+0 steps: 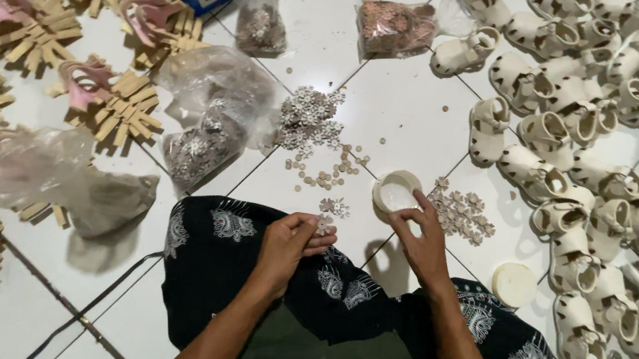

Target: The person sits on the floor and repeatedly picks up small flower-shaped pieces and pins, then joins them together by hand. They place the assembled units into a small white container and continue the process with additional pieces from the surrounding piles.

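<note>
Pinched between my left hand's (290, 240) fingertips is a small pale flower-shaped trim piece (324, 223), the grip closed on it just above my lap. My right hand (423, 243) reaches forward, fingers spread apart and holding nothing that I can see, its tips at the near rim of a small white round cup (396, 191) on the floor.

Just ahead of the pinch lie a few loose flower pieces (335, 205), and farther out a larger heap of them (311, 116) with scattered beads. Beside the right hand, on its outer side, sits another cluster of flower trims (461, 213), and a white lid (514, 283) lies nearer to me. Well off to the right are many cream baby sandals (583, 113); to the left, clear plastic bags (206, 122) and tan cut-outs (123, 105).

As I judge it, the pinch is slight, so the piece could slip into the dark patterned cloth (221, 272) on my lap. The right fingers, so close to the cup, could tip it or scatter the cluster beside it.
</note>
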Available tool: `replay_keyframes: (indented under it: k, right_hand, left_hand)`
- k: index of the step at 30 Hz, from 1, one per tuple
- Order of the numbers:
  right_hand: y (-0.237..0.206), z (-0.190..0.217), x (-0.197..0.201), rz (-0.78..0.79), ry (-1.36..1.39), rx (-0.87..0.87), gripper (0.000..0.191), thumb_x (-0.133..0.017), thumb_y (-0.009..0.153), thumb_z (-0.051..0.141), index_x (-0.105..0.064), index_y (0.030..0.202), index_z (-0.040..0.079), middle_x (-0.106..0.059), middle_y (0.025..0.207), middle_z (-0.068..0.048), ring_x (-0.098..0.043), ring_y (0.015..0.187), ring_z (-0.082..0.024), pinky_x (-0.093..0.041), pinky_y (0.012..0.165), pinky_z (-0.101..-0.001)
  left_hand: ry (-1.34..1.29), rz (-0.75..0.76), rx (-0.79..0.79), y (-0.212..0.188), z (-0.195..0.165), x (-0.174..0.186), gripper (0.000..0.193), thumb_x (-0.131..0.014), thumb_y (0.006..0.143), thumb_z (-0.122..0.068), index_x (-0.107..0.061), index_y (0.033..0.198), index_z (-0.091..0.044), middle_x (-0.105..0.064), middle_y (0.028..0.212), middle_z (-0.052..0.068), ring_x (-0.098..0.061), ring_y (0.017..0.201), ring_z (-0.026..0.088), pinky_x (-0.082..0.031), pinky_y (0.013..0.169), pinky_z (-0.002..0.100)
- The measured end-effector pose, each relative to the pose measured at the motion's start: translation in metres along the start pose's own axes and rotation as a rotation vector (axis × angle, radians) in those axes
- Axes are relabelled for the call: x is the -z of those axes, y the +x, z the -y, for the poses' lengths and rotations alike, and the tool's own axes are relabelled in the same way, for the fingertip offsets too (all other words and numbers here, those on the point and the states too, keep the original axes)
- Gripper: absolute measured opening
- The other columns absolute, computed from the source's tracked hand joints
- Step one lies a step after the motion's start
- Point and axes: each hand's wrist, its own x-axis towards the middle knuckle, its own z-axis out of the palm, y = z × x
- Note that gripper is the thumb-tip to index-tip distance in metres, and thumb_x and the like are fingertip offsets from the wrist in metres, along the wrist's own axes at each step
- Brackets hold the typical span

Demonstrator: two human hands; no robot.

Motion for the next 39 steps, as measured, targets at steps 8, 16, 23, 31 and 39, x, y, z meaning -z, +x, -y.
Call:
replay_keyframes:
  k: [8,16,23,31,39]
  right_hand:
    - [-0.061,0.102,-0.032,-0.099,-0.044,0.447,0.04,-0.073,0.084,-0.004,-0.071,0.123,0.006,-0.07,0.113,-0.01,-0.07,0.101,-0.024,-0.058,0.083,-0.0337]
    - [-0.056,0.106,-0.035,-0.139,-0.207,0.619,0.05,-0.075,0.079,-0.007,-0.069,0.128,0.005,-0.068,0.111,-0.011,-0.069,0.099,-0.026,-0.059,0.08,-0.0363]
    - [-0.056,0.105,-0.036,-0.137,-0.24,0.653,0.053,-0.074,0.078,-0.008,-0.067,0.13,0.004,-0.068,0.112,-0.012,-0.068,0.1,-0.028,-0.059,0.082,-0.0373]
    - [-0.054,0.107,-0.036,-0.118,-0.259,0.661,0.054,-0.075,0.078,-0.008,-0.066,0.13,0.001,-0.067,0.111,-0.013,-0.068,0.098,-0.029,-0.058,0.081,-0.0379]
    - [-0.055,0.107,-0.036,-0.101,-0.311,0.677,0.054,-0.075,0.078,-0.006,-0.065,0.13,0.001,-0.068,0.11,-0.013,-0.068,0.098,-0.029,-0.057,0.081,-0.0383]
  left_hand:
    - [-0.008,0.038,-0.128,0.0,0.006,-0.017,0.029,-0.056,0.104,-0.021,-0.065,0.114,0.005,-0.076,0.102,0.015,-0.075,0.09,0.02,-0.062,0.082,0.031]
    - [0.076,0.019,-0.207,0.0,0.012,-0.023,0.026,-0.057,0.104,-0.02,-0.069,0.111,0.002,-0.076,0.098,0.007,-0.071,0.083,0.012,-0.06,0.076,0.027]
    - [0.182,-0.001,-0.27,-0.005,0.009,-0.025,0.026,-0.057,0.105,-0.02,-0.07,0.112,0.001,-0.077,0.098,0.007,-0.072,0.085,0.011,-0.062,0.079,0.027]
    - [0.259,-0.035,-0.29,-0.012,0.001,-0.03,0.026,-0.059,0.103,-0.021,-0.071,0.112,0.001,-0.077,0.093,0.008,-0.074,0.085,0.012,-0.063,0.077,0.027]
    - [0.36,-0.077,-0.294,-0.019,-0.006,-0.034,0.028,-0.059,0.103,-0.021,-0.072,0.112,0.001,-0.08,0.091,0.01,-0.074,0.082,0.011,-0.06,0.074,0.026]
